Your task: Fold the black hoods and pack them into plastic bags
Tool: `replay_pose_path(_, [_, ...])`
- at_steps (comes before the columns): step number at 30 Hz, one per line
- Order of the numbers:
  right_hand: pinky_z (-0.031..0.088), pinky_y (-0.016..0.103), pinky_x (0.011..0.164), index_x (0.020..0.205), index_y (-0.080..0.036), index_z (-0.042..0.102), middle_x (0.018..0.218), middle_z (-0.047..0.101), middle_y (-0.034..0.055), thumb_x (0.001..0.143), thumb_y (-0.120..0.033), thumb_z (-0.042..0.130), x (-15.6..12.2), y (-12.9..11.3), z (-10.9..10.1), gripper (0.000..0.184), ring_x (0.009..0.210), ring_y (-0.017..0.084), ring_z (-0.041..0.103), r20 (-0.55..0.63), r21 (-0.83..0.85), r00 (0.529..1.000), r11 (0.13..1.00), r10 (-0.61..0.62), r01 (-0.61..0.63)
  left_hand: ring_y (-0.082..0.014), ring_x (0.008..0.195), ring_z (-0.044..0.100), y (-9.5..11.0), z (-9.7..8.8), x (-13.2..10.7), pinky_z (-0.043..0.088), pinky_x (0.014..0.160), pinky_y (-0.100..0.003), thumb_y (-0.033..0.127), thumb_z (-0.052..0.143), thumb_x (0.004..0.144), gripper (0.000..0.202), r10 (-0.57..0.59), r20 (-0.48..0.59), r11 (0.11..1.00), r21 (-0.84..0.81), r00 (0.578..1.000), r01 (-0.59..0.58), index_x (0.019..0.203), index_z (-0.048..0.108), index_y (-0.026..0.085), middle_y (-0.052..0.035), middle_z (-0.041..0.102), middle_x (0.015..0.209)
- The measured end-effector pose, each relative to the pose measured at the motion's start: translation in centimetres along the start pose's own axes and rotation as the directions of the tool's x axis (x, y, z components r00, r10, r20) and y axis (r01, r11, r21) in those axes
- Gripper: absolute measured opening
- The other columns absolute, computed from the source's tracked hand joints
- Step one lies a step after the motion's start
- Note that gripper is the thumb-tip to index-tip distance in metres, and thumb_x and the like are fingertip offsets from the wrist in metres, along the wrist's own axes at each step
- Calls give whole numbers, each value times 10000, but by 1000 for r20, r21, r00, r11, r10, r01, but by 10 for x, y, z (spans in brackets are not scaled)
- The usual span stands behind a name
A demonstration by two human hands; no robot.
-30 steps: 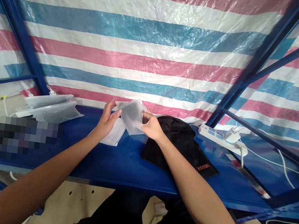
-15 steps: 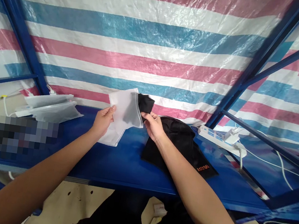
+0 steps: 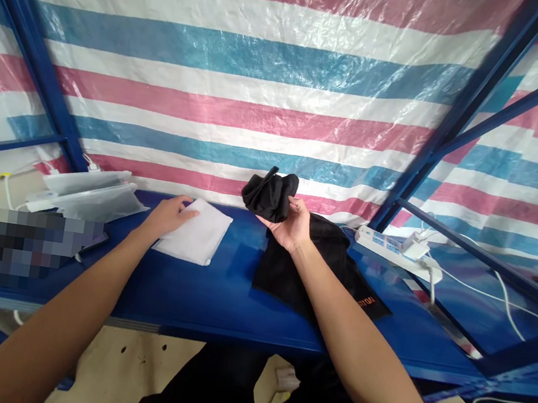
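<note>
My right hand (image 3: 293, 226) holds a folded bundle of black cloth (image 3: 268, 195) above the shelf, palm up, with the fingers under and around it. My left hand (image 3: 174, 216) rests at the left edge of the frosted white zip bags (image 3: 196, 231), its thumb lying over them and apart from the fingers. The bags lie flat on the blue shelf (image 3: 225, 302), one on another. Beneath my right forearm is a larger spread of black fabric (image 3: 288, 277) with orange lettering, partly hidden by the arm.
On the left are more frosted bags (image 3: 100, 194) and a blurred-out dark object (image 3: 42, 250). A white power strip (image 3: 392, 251) with plugs and cables sits at the right. Blue frame posts (image 3: 44, 56) flank the shelf, and a striped plastic sheet (image 3: 241, 114) hangs behind.
The black cloth has come out of the zip bag and now sits in my right hand. My left hand has moved down and left, laying the bag on the shelf.
</note>
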State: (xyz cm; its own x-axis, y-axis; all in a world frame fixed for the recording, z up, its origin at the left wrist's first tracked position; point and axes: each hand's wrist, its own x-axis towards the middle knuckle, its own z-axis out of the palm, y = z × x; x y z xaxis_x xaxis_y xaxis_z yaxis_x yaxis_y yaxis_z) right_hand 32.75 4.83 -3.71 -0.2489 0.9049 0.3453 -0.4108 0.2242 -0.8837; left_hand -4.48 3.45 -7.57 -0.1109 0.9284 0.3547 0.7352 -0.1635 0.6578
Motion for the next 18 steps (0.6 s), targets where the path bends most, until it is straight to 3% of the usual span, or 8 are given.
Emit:
replay_pose_path(2, [675,593,945,1256,-240,695,1294,794,157,960,-807,561,-2,0,6,654,1195,372,756,42,-5,999,1000,-2,2,-369,973,747,-3,1,-2,564,915,-450,636,854,756,549,61,45,991,116,997,-66,1130,791,239,-125,796,1032])
replay_pose_path(5, [681,607,945,1297,-216,711,1332,786,188,971,-793,602,-5,1,15,671,1208,381,765,83,8,996,999,41,-41,-410,1159,710,3,3,-5,545,1042,-501,625,888,728,563,172,-30,976,144,985,-166,1103,799,214,-180,764,1231])
replay_pose_path(8, [688,605,938,1275,-185,731,1288,805,196,969,-659,688,-10,3,21,566,1179,384,780,132,51,978,985,160,-168,-402,1296,672,23,4,-11,530,1104,-507,711,781,871,609,187,-50,976,-101,981,-191,1238,801,226,-185,740,1381])
replay_pose_path(10, [683,600,962,1259,-166,736,1246,820,185,953,-543,724,-13,5,24,486,1157,373,785,184,109,954,959,238,-261,-381,1297,696,41,7,-17,564,1071,-492,771,665,959,666,151,100,908,-408,983,-98,1340,782,238,-172,737,1433])
replay_pose_path(13, [681,571,978,1182,-152,738,1129,841,156,916,-423,732,-15,9,27,380,1084,343,797,271,168,914,920,301,-353,-382,1357,684,65,13,-28,569,1098,-492,761,709,952,695,173,328,708,-697,929,114,1403,775,236,-168,725,1480])
replay_pose_path(16, [676,538,980,1117,-165,733,1072,836,139,917,-445,727,-13,17,29,344,1074,334,792,252,134,912,922,324,-364,-395,1409,654,80,19,-36,520,1180,-517,611,915,846,662,179,380,597,-775,908,207,1378,801,234,-157,742,1462])
replay_pose_path(18, [645,507,1042,1186,-192,728,1160,817,124,934,-495,750,-9,25,29,394,1157,318,765,102,7,968,973,230,-232,-411,1369,678,84,23,-38,505,1196,-553,539,1002,753,662,140,336,572,-795,931,201,1300,838,204,-164,772,1404])
